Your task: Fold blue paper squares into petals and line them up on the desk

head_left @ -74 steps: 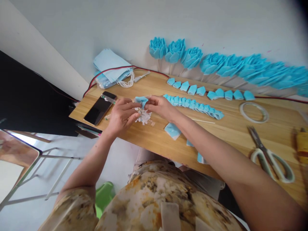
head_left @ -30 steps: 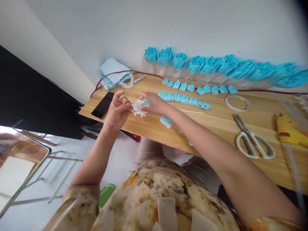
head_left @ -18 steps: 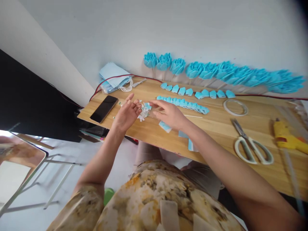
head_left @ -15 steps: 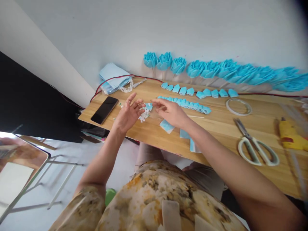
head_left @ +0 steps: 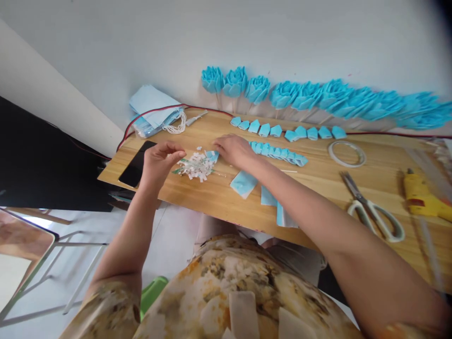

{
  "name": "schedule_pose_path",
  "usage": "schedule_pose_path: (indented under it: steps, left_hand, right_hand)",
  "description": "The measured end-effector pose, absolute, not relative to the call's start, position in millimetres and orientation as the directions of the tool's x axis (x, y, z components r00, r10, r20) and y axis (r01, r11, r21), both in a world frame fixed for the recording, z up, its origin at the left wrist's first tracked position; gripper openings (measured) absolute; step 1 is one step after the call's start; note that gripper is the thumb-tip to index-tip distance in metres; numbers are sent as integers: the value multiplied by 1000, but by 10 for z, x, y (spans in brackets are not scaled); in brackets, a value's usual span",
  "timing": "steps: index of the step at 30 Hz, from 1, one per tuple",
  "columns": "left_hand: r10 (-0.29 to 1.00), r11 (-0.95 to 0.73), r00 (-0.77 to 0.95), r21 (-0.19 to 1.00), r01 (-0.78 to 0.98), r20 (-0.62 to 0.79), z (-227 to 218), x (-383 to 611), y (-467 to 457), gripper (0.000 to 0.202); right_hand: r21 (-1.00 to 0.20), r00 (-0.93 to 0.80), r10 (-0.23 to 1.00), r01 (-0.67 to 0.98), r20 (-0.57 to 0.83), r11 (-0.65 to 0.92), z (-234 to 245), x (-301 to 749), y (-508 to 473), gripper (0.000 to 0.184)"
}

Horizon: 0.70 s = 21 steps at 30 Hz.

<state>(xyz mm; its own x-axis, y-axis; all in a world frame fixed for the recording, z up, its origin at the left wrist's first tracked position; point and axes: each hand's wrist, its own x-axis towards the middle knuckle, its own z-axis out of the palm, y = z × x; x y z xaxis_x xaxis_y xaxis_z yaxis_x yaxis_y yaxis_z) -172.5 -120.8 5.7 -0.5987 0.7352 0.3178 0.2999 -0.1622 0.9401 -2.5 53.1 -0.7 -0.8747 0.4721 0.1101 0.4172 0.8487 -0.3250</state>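
Observation:
My left hand [head_left: 158,162] hovers over the wooden table [head_left: 318,188] just left of a pile of small white scraps [head_left: 196,165]. Its fingers are curled and its thumb and forefinger are pinched together; what they hold is too small to make out. My right hand [head_left: 233,148] rests palm down at the right of the pile. Its fingers are together and curled down on a blue folded piece [head_left: 212,154]. A row of overlapping blue folded petals [head_left: 278,153] runs right from that hand.
A black phone [head_left: 136,169] lies left of my left hand, with stacked blue masks [head_left: 155,110] behind it. Blue paper roses [head_left: 233,82] line the wall above a second petal row [head_left: 282,131]. A tape ring [head_left: 346,153], scissors [head_left: 374,212], a yellow glue gun [head_left: 422,197] and loose blue pieces [head_left: 243,183] also lie here.
Both hands, spread open above the table half a second ago, have come down to the scrap pile and closed their fingers. The blue piece held earlier now lies by the pile.

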Motion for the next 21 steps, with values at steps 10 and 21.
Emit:
schedule_pose_path:
  steps: [10,21]
  left_hand:
    - [827,-164,-446,904,394,344,14,-1833,-1313,64]
    - [896,-82,-366,905,417,250,64,-1752,-1346,73]
  right_hand:
    - [-214,-928,368,349,57,912,118,-348,236,44]
    - [-445,-895,344,194,285,874,84,-180,296,31]
